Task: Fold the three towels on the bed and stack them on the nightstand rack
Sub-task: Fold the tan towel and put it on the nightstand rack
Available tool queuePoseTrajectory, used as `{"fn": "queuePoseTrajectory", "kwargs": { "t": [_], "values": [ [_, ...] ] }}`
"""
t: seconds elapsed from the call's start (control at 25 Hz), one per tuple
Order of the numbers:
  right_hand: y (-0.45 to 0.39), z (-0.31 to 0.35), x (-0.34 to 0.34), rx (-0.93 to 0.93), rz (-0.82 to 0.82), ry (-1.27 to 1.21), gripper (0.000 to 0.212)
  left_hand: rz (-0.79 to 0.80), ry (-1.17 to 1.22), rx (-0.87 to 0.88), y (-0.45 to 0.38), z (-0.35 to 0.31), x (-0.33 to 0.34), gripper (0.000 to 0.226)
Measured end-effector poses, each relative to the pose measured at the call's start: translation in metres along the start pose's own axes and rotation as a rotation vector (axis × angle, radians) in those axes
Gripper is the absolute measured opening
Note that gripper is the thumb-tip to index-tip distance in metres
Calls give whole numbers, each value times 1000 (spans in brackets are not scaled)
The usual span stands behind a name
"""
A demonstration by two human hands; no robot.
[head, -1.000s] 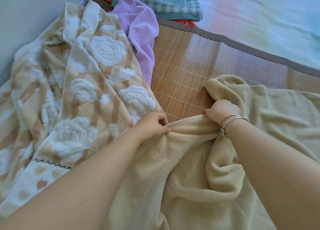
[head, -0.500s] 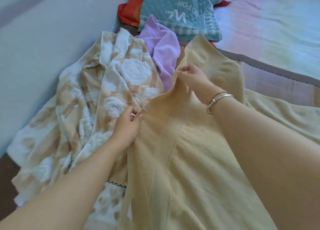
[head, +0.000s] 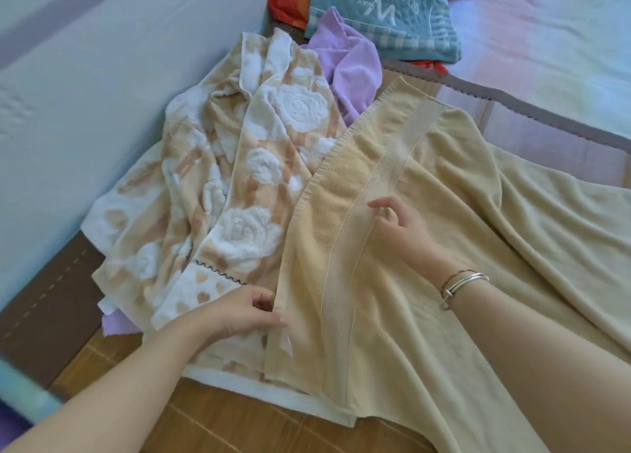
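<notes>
On the bed mat (head: 239,425), the yellow towel (head: 426,247) now lies spread with its banded end laid over to the left, partly on top of the rose towel (head: 259,186). Half a second ago this end was lifted in the air between the two hands; a second ago it was only bunched low on the mat. So I judge the first fold is just being made, and the long fold still needs smoothing.

Further away, the purple towel (head: 348,66) is crumpled beside the rose one, both not yet folded. The rack is not visible, so the stacking is far off.

Nearer, the right hand (head: 399,230), with bangles (head: 461,282) at the wrist, has let go of the cloth: its fingers are loosely apart over the woven band, maybe touching it, I cannot tell. The left hand (head: 246,312) pinches the near left hem of the yellow towel between thumb and fingers.
</notes>
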State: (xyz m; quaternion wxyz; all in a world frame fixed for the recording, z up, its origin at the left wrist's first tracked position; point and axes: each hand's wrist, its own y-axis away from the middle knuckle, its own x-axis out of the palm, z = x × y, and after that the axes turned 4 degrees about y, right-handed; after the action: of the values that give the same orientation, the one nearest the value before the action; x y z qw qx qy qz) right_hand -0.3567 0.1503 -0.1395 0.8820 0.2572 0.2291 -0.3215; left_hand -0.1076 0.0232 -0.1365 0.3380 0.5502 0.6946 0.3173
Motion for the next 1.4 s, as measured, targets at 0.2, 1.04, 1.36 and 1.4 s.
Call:
{"fn": "queuePoseTrajectory", "kwargs": {
  "t": [0.2, 1.04, 1.36, 1.4],
  "values": [
    [48, 3, 27, -76, 111, 38, 32, -372, -53, 30, 39, 27, -6, 9],
    [283, -271, -247, 217, -225, 247, 36, -281, -752, 476, 1, -104, 370, 49],
    [373, -376, -318, 557, -550, 139, 35, -7, -729, 572, -22, -146, 485, 44],
    [380, -385, -322, 579, -586, 123, 36, 21, -737, 590, -24, -151, 497, 45]
  ]
}}
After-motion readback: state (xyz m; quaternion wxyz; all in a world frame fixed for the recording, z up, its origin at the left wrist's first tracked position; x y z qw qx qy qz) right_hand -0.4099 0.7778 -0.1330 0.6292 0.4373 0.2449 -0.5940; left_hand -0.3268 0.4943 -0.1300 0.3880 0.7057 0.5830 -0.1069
